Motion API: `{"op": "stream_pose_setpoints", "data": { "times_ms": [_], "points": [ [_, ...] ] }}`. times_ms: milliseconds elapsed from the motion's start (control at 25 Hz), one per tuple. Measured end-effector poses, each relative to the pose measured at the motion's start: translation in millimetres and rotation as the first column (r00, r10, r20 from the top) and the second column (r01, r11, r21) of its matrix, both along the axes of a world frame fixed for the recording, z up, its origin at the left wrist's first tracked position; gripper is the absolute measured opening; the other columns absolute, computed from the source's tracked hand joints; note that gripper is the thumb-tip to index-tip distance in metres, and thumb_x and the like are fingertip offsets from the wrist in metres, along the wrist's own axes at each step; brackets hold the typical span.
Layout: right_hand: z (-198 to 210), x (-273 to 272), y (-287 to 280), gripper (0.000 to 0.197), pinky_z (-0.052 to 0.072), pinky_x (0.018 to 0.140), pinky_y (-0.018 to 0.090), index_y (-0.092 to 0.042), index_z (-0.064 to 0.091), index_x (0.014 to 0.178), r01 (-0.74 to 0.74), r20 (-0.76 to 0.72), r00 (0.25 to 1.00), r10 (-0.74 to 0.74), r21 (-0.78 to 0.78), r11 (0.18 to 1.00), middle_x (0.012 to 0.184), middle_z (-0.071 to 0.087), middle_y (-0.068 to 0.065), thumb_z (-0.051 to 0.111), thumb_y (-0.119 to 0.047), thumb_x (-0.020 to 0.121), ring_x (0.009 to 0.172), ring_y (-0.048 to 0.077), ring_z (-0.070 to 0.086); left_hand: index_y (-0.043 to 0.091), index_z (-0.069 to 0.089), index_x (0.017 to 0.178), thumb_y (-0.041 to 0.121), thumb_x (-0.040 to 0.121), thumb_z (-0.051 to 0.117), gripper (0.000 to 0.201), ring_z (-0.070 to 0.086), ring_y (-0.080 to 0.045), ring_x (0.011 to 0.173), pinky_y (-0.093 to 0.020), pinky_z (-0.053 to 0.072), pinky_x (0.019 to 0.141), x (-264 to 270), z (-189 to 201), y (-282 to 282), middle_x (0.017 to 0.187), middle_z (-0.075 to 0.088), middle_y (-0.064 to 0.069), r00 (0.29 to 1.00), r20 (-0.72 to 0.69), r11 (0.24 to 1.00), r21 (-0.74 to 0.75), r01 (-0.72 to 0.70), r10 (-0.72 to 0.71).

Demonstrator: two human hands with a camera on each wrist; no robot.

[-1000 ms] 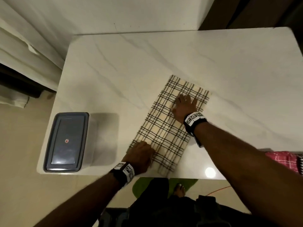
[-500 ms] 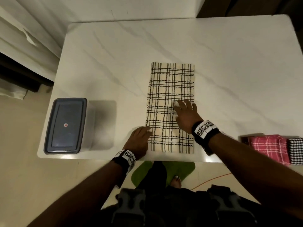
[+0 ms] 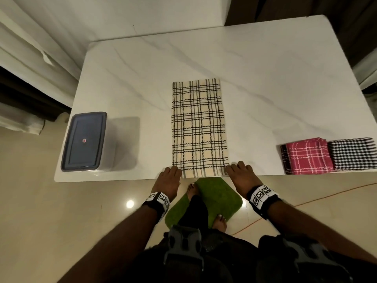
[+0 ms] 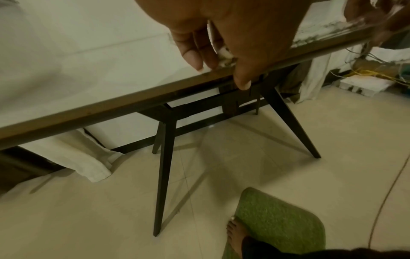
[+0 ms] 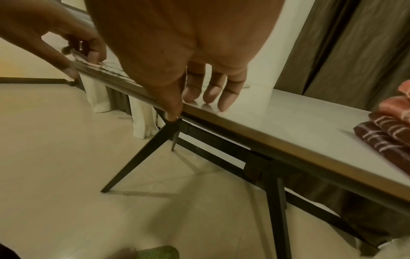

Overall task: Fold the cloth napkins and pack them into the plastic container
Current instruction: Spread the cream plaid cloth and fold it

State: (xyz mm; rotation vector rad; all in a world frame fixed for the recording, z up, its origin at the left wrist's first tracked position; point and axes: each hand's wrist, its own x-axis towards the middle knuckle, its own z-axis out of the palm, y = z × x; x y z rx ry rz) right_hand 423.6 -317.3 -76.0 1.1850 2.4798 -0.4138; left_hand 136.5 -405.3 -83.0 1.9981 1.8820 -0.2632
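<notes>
A cream napkin with black plaid lines [image 3: 199,127] lies as a long folded strip on the white marble table [image 3: 265,78], its short end at the near edge. My left hand [image 3: 176,171] is at its near left corner: the fingers curl over a bit of cloth [image 4: 224,54] and the thumb hangs past the table edge. My right hand [image 3: 234,170] sits at the near right corner, its fingers [image 5: 210,94] straight on the tabletop and the thumb at the edge. The plastic container [image 3: 84,141], grey lid on, stands at the table's near left.
Folded napkins are stacked at the near right of the table: a pink checked one [image 3: 308,156] over a dark one, and a black-and-white one [image 3: 353,153]. A green mat [image 3: 218,201] lies on the floor under my feet. Black table legs [image 4: 164,166] splay below.
The napkin has turned from slanted to square with the table edge. My right hand slid from its middle to the near right corner, and my left hand moved onto the near left corner.
</notes>
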Motion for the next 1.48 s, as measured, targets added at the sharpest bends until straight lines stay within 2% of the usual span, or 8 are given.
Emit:
{"op": "stream_pose_setpoints", "data": {
  "times_ms": [120, 320, 560, 680, 880, 1160, 1360, 1480],
  "points": [
    [5.4, 1.9, 0.9, 0.038, 0.041, 0.087, 0.044, -0.011, 0.048, 0.13, -0.052, -0.026, 0.998, 0.052, 0.008, 0.999, 0.127, 0.052, 0.014, 0.05, -0.017, 0.093, 0.115, 0.034, 0.045, 0.015, 0.054, 0.092, -0.004, 0.059, 0.072, 0.041, 0.054, -0.026, 0.08, -0.034, 0.044, 0.061, 7.4, -0.7, -1.6, 0.094, 0.054, -0.004, 0.999, 0.0, 0.994, 0.102, -0.048, 0.048],
    [5.4, -6.2, -6.0, 0.056, 0.05, 0.076, 0.047, -0.007, 0.053, 0.124, -0.129, 0.05, 0.991, 0.128, 0.027, 0.991, 0.126, 0.052, 0.018, 0.077, -0.022, 0.076, 0.106, 0.038, 0.052, 0.012, 0.054, 0.103, -0.007, 0.074, 0.059, 0.035, 0.057, -0.029, 0.078, -0.034, 0.042, 0.06, 14.1, 8.6, -6.1, 0.105, 0.054, -0.008, 0.986, 0.067, 0.982, 0.104, -0.159, 0.153],
    [5.5, -5.6, 2.9, 0.039, 0.045, 0.081, 0.043, -0.001, 0.049, 0.13, -0.153, -0.084, 0.984, 0.158, 0.064, 0.986, 0.129, 0.05, 0.02, 0.048, -0.005, 0.091, 0.114, 0.037, 0.049, 0.011, 0.057, 0.109, -0.008, 0.083, 0.047, 0.034, 0.059, -0.029, 0.093, -0.03, 0.043, 0.073, 14.7, 16.9, -4.0, 0.109, 0.057, -0.006, 0.918, 0.279, 0.945, 0.083, -0.317, 0.283],
    [15.4, 8.0, 7.6, 0.025, 0.044, 0.077, 0.04, -0.006, 0.057, 0.117, -0.062, -0.225, 0.973, 0.052, -0.037, 0.997, 0.115, 0.057, 0.014, 0.048, -0.008, 0.094, 0.104, 0.034, 0.052, 0.019, 0.062, 0.103, 0.007, 0.085, 0.052, 0.023, 0.057, -0.025, 0.094, -0.041, 0.049, 0.084, -0.5, 14.4, -11.7, 0.099, 0.061, -0.003, 0.903, 0.361, 0.933, 0.177, -0.313, 0.234],
    [78.2, 22.3, 19.9, 0.011, 0.043, 0.081, 0.021, -0.018, 0.07, 0.101, 0.117, -0.457, 0.846, -0.275, -0.343, 0.932, 0.099, 0.067, -0.005, 0.064, -0.019, 0.092, 0.093, 0.01, 0.057, 0.032, 0.066, 0.093, 0.026, 0.086, 0.07, 0.011, 0.055, 0.002, 0.077, -0.014, 0.039, 0.069, -12.4, 65.2, -8.2, 0.084, 0.06, 0.019, 0.791, 0.511, 0.91, 0.038, -0.413, 0.337],
    [113.2, 9.3, 60.1, 0.01, 0.041, 0.073, 0.006, -0.027, 0.071, 0.089, 0.16, -0.54, 0.715, -0.445, -0.492, 0.856, 0.086, 0.071, -0.016, 0.067, -0.017, 0.09, 0.084, -0.001, 0.062, 0.037, 0.065, 0.089, 0.044, 0.079, 0.068, 0.013, 0.067, -0.019, 0.077, -0.038, 0.055, 0.072, -37.6, 81.9, 27.0, 0.079, 0.071, -0.001, 0.66, 0.651, 0.896, -0.069, -0.439, 0.374],
    [97.6, -30.2, 144.2, 0.015, 0.052, 0.072, 0.026, -0.019, 0.068, 0.089, 0.402, -0.621, 0.465, -0.631, -0.486, 0.776, 0.079, 0.071, -0.003, 0.064, -0.005, 0.088, 0.07, 0.007, 0.063, 0.027, 0.066, 0.098, 0.02, 0.085, 0.069, 0.015, 0.066, -0.007, 0.075, -0.018, 0.05, 0.07, -53.0, 76.0, 140.7, 0.088, 0.07, 0.004, 0.546, 0.727, 0.792, 0.005, -0.61, 0.416],
    [81.4, -50.1, 177.9, 0.018, 0.055, 0.077, 0.033, -0.021, 0.067, 0.086, 0.47, -0.593, 0.496, -0.634, -0.43, 0.771, 0.081, 0.069, -0.004, 0.059, -0.005, 0.087, 0.077, 0.016, 0.068, 0.023, 0.068, 0.098, 0.021, 0.083, 0.071, 0.016, 0.062, -0.007, 0.074, -0.021, 0.05, 0.072, -58.7, 60.3, 185.4, 0.085, 0.067, 0.004, 0.597, 0.657, 0.781, 0.021, -0.624, 0.46]
  ]
}}
